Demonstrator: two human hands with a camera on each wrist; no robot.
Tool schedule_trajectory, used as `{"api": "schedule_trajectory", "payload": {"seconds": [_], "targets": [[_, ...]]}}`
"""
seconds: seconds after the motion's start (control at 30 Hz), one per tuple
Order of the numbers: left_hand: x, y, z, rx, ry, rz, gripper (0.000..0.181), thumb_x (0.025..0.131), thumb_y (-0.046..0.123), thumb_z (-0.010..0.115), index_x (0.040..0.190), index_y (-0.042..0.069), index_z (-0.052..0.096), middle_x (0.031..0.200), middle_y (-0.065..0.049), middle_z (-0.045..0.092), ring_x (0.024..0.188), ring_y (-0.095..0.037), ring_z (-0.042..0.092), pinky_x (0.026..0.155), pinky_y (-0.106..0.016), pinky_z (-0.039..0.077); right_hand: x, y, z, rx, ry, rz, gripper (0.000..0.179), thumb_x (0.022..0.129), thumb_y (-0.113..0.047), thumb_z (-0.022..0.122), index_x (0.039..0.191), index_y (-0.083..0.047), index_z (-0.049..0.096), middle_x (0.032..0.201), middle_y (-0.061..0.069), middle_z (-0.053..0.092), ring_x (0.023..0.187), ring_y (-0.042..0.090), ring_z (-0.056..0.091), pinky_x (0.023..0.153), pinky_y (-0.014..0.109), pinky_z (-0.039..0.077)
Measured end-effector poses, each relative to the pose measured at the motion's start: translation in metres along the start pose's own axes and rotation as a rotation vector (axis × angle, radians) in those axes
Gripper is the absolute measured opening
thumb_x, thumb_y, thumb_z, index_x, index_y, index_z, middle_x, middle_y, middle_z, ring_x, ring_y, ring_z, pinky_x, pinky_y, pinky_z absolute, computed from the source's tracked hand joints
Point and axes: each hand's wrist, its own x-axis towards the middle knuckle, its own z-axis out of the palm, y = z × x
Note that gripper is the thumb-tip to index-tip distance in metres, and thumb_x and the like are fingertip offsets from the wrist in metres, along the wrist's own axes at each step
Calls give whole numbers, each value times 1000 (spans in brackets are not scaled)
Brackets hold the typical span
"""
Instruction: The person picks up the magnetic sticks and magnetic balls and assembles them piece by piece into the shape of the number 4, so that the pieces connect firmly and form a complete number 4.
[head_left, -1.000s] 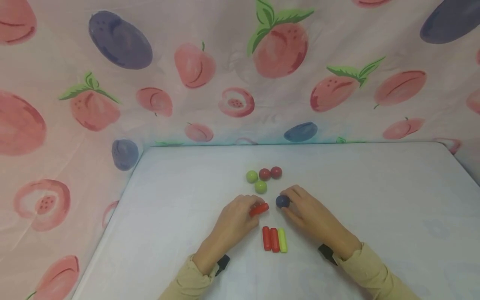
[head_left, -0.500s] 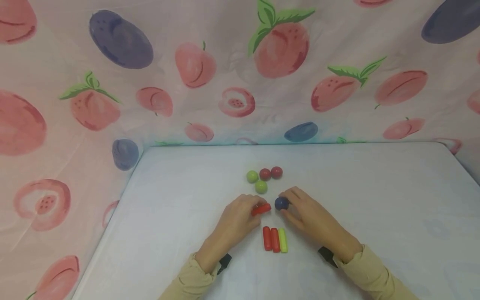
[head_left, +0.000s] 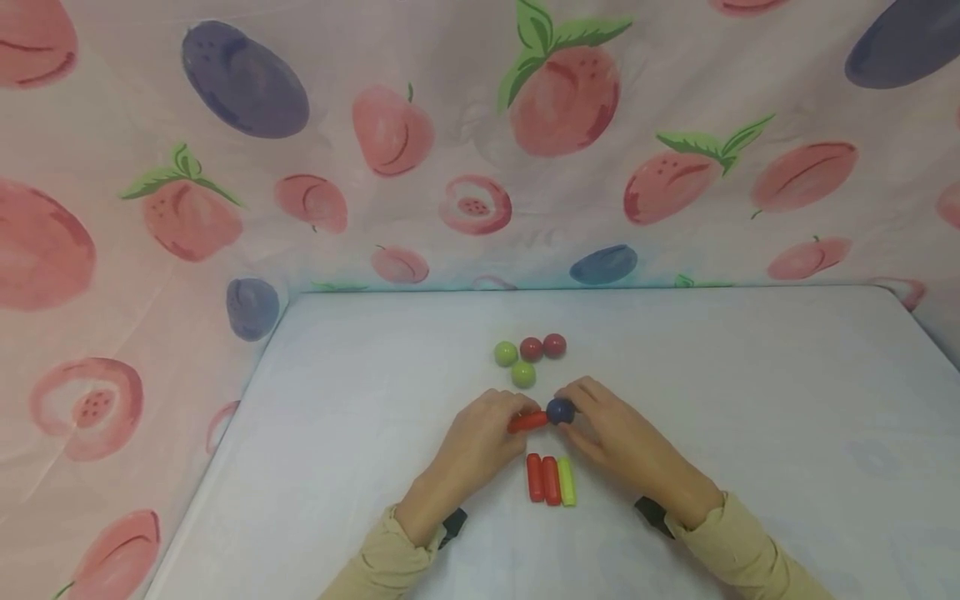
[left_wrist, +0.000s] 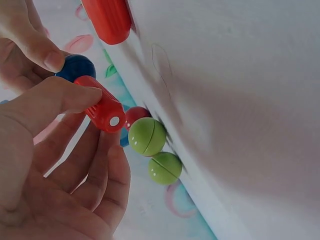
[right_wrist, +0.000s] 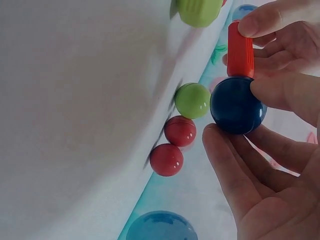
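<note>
"What took up the most room?"
"A fruit-printed cloth, hanging behind a white surface."
"And the hands?"
"Both were over the surface. The left hand pinched a red rod between thumb and fingers; the right hand pinched a blue ball the same way."
"So where was the rod?"
"Between the two hands, jutting from the left one, its end touching the ball."
"Any more rods?"
"Nearer the person, two red rods and a yellow rod, side by side."
"And the smallest things?"
"Beyond the hands, two green balls and two red balls, clustered together."
</note>
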Motion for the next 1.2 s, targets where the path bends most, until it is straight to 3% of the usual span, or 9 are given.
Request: {"api": "schedule_trajectory", "payload": {"seconds": [0.37,0.7,1.2], "targets": [[0,-1,0,6,-7,16,35,81,5,76,114,16,71,98,2,70,89,-11,57,80,-23,53,0,1,1,5,-16,-5,37,83,-13,81,115,-10,63,107,0,61,97,11,62,90,32,56],[1,-1,1,8,-14,19,35,82,6,77,115,17,71,97,3,69,87,-10,56,77,-21,52,0,4,2,20,-57,41,35,84,-14,80,115,-10,65,108,1,63,98,14,64,91,36,57],[2,-4,5,19,-24,17,31,84,9,77,114,17,72,104,3,71,94,-10,59,84,-21,54,-1,8,4,34,-101,83,34,85,-18,79,115,-7,66,107,3,67,97,17,67,88,37,58]]}}
